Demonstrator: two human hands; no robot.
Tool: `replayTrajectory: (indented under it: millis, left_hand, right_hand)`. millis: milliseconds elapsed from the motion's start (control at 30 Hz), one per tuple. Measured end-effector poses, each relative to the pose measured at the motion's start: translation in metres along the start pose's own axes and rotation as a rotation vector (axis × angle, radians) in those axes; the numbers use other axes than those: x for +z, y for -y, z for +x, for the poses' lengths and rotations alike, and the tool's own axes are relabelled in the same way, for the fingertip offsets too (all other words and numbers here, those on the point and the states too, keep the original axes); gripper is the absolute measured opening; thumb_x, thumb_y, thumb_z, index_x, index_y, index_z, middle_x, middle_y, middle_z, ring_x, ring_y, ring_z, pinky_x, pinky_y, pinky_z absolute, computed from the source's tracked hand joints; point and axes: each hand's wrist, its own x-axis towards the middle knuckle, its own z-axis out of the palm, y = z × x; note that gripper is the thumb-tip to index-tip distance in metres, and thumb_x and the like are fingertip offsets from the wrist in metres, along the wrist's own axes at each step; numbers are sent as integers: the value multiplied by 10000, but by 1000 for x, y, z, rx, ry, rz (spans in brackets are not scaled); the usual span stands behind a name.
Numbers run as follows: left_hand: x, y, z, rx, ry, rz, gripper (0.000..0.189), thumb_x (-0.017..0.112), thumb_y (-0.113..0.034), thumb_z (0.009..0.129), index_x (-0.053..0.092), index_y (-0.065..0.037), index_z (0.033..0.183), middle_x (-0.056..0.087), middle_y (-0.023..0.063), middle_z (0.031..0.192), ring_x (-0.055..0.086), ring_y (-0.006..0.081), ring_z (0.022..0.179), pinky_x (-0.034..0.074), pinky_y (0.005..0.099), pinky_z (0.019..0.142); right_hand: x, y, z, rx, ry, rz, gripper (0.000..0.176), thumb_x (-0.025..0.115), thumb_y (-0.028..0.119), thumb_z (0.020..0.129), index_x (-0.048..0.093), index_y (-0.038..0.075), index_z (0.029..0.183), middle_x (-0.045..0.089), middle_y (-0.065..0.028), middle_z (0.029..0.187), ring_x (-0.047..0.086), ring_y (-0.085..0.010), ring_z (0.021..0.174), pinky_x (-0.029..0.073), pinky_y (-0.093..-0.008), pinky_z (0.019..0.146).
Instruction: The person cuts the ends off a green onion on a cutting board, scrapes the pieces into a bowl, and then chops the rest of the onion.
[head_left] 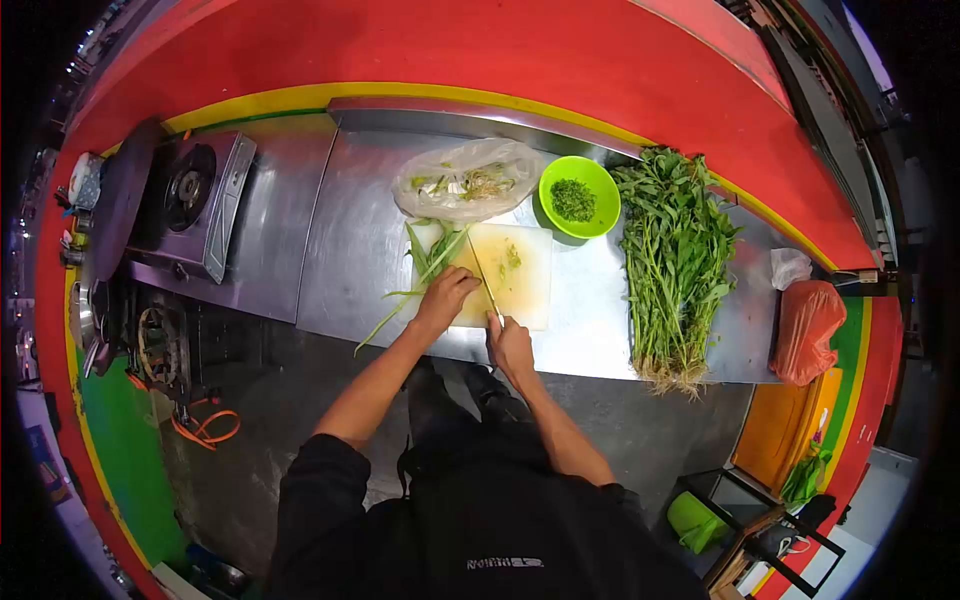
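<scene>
My right hand [511,346] is wrapped round the handle of a knife [486,279], whose blade points away from me across a white cutting board [535,300]. Just left of the blade, my left hand [447,298] presses down on long green leafy stalks [433,258] with its fingers closed. Some stalks hang past the board's left side towards me. Small chopped green bits [512,255] lie on the board to the right of the blade. Beyond the board, a bright green bowl [606,196] holds finely chopped greens [573,200].
A clear plastic bag [470,205] with trimmings lies behind the board. To the right, a big bunch of leafy greens [680,260] with roots spans the steel counter [350,220]. A red plastic bag [805,330] sits at the right end, a gas stove [200,190] at the left.
</scene>
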Motion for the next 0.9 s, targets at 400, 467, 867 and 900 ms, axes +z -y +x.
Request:
replayTrajectory:
  millis: [400,467,867,900]
  left_hand:
    - [3,5,2,30,4,4,145,668,-43,853,743,-25,975,656,84,956,622,287,950,528,397,857]
    - [2,3,2,23,6,8,171,667,-35,831,745,-29,982,649,82,955,619,285,953,528,394,855]
    - [4,5,0,18,-2,22,200,657,-33,827,745,-29,1006,662,83,979,622,284,973,531,391,867]
    - [4,5,0,16,0,26,194,657,-32,831,745,-28,1003,664,84,979,623,283,972,532,390,867]
  right_hand:
    - [2,1,-4,26,-7,-6,562,534,434,1032,681,-99,932,660,-382,822,667,-558,826,526,-605,752]
    - [3,5,0,43,-1,-61,560,538,431,1029,684,-103,947,663,-381,833,668,-558,835,528,-601,764]
    - [2,-6,-10,13,1,16,576,530,429,1035,673,-120,931,648,-391,805,660,-564,818,522,-590,734]
    - [3,-6,-10,18,-5,14,565,536,422,1035,673,-115,930,647,-388,794,658,-565,807,523,-588,721]
